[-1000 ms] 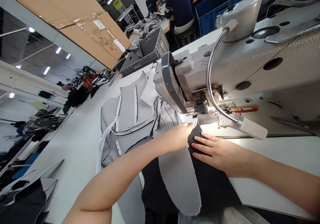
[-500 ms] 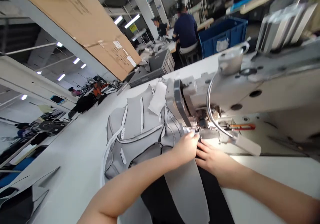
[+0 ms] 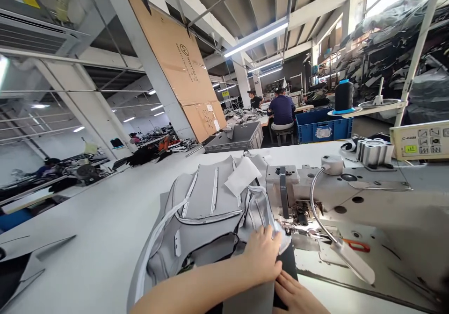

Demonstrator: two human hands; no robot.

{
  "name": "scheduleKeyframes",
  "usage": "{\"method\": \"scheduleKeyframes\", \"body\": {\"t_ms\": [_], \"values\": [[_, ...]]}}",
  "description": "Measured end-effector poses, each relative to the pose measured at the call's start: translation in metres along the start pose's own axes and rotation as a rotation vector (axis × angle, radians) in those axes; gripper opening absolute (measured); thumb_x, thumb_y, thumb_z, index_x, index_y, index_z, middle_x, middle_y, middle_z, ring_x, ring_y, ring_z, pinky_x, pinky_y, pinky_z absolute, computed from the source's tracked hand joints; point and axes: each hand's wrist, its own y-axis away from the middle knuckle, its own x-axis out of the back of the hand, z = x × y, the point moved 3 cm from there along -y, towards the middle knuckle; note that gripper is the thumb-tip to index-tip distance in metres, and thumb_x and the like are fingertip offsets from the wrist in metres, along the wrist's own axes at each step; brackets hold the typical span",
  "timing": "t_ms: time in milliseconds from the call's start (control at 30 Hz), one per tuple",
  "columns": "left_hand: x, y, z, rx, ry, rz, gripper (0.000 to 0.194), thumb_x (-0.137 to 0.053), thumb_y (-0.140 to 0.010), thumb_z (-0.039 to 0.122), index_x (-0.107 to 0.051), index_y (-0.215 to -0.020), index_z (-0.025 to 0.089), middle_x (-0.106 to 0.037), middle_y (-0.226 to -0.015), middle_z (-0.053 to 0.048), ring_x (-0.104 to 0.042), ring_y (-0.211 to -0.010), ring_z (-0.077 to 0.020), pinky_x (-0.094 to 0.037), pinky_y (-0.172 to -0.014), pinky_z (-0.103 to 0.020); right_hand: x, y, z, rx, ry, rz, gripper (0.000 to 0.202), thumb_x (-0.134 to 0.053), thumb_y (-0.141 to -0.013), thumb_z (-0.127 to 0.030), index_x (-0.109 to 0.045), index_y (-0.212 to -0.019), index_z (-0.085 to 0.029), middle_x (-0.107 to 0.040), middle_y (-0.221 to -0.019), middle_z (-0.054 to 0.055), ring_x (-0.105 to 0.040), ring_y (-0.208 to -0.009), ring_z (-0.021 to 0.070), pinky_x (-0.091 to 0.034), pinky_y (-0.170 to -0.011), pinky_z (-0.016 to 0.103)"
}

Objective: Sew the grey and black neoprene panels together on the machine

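My left hand (image 3: pixel 263 252) is beside the needle area of a sewing machine (image 3: pixel 329 188), its fingers curled on a grey sewn fabric piece (image 3: pixel 201 195) with white-taped seams. A pale flap of cloth shows just past its fingertips. Lower down, my right hand (image 3: pixel 298 297) lies with fingers stretched flat on black cloth (image 3: pixel 288 258), close to my left wrist. It is partly cut off by the bottom edge. A white paper-like sheet (image 3: pixel 242 176) rests on the grey fabric.
A lamp on a bendy neck (image 3: pixel 354 260) hangs over the machine bed, near orange-handled snips (image 3: pixel 358 245). Dark cloth (image 3: pixel 16 276) lies at the table's left. Beyond the table stand a grey crate (image 3: pixel 245 139), a blue bin (image 3: pixel 324 124) and seated people.
My view has tilted up and levelled, so both hands appear lower. My left hand and the fabric have come away from the needle, toward me.
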Motion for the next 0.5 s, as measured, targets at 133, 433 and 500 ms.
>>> {"method": "scheduleKeyframes", "body": {"t_ms": [133,433,500], "values": [[0.012,0.012,-0.008,0.122,-0.014,-0.077,0.069,-0.055,-0.075,0.038,-0.04,-0.139,0.015,-0.054,-0.119,-0.02,-0.053,-0.108,-0.0378,-0.048,-0.085,-0.053,-0.023,-0.047,-0.012,-0.151,-0.063,-0.022,0.024,-0.06,-0.082,-0.029,-0.071,-0.103,-0.024,-0.073,-0.098,0.005,-0.066,-0.091,0.0258,-0.053,-0.086,0.036],[-0.008,0.019,-0.032,0.047,-0.043,-0.285,0.075,-0.062,-0.073,0.025,-0.037,-0.144,0.023,-0.052,-0.129,-0.02,-0.053,-0.116,-0.0377,-0.039,-0.096,-0.06,0.039,-0.018,0.01,0.11,-0.164,-0.103,0.03,-0.048,-0.096,-0.04,-0.06,-0.123,-0.044,-0.06,-0.131,0.005,-0.06,-0.116,0.0243,-0.049,-0.095,0.036],[0.004,0.011,-0.031,0.013,-0.062,-0.231,0.039,-0.051,-0.083,0.021,-0.059,-0.121,0.02,-0.062,-0.111,-0.015,-0.061,-0.102,-0.0315,-0.046,-0.09,-0.047,0.043,-0.013,0.013,0.039,-0.235,-0.137,0.036,-0.052,-0.093,-0.036,-0.057,-0.128,-0.042,-0.054,-0.138,0.009,-0.055,-0.122,0.0281,-0.046,-0.1,0.043]]}}
